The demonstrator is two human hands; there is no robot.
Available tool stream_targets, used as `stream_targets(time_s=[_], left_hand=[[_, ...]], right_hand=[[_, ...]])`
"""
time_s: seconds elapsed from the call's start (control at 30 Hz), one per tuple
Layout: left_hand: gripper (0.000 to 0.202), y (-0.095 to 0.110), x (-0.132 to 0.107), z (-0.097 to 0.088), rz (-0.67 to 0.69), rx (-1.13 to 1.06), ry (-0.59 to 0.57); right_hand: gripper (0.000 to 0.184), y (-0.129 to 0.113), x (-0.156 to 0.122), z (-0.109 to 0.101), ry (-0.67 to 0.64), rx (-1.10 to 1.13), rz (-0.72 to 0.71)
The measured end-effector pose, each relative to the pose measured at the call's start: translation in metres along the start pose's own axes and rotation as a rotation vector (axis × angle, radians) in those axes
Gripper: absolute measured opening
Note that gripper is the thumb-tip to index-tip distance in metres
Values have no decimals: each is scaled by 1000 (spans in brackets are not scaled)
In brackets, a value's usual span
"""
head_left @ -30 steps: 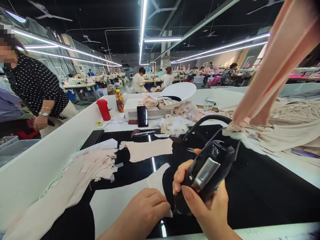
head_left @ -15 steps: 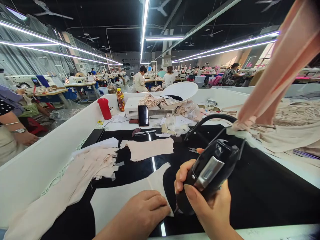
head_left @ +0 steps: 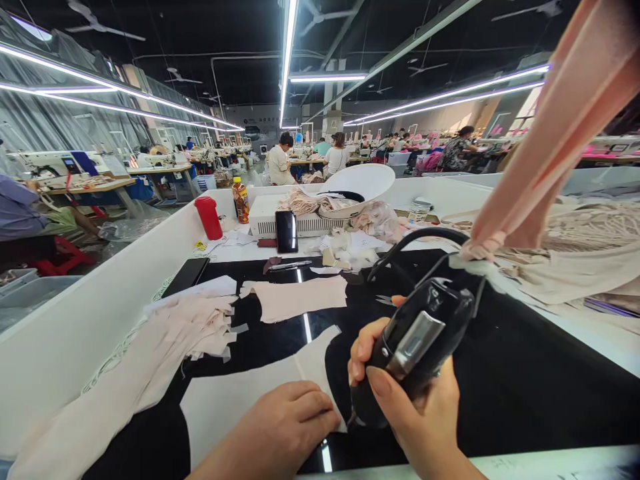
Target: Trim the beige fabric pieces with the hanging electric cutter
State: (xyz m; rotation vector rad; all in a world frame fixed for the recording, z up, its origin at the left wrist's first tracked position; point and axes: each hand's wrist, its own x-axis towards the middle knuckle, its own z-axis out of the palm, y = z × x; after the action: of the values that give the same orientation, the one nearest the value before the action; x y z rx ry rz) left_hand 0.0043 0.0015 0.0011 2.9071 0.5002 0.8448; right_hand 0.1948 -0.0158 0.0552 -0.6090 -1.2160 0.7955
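Note:
My right hand [head_left: 425,407] is wrapped round a black corded hand tool [head_left: 420,340] with a silver plate on its side; its exact kind is unclear. The tool stands tilted, its lower end by the right edge of a whitish fabric piece [head_left: 240,393]. On that piece, near the same edge, my left hand [head_left: 295,420] lies flat with its fingers out. Beyond the right hand show the metal tips of snips [head_left: 385,300]; whether they are held is hidden. A pale pink cut piece [head_left: 300,298] lies farther back on the black board [head_left: 525,373].
A pink cloth strip [head_left: 545,147] is tied at the tool's top beside a black cable [head_left: 420,237]. Layered pink pieces [head_left: 165,340] lie left. A phone [head_left: 287,231], red cup [head_left: 209,218], bottle [head_left: 241,200] and fabric scraps [head_left: 350,247] stand behind. White walls [head_left: 65,333] edge the table.
The tool and my right hand have shifted very slightly left. My left hand stays put on the fabric. At far left, a person's arm with a watch has gone out of view.

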Motion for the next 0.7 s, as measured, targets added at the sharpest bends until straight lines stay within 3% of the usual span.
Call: stream_targets(time_s=[0.2,0.53,0.7], left_hand=[[20,0,-2,0,-16,-14,3],[22,0,0,-1,-13,-10,16],[22,2,1,-1,-9,1,24]], right_hand=[[56,-1,-2,7,122,-2,70],[58,0,3,7,111,31,52],[29,2,1,9,116,23,55]])
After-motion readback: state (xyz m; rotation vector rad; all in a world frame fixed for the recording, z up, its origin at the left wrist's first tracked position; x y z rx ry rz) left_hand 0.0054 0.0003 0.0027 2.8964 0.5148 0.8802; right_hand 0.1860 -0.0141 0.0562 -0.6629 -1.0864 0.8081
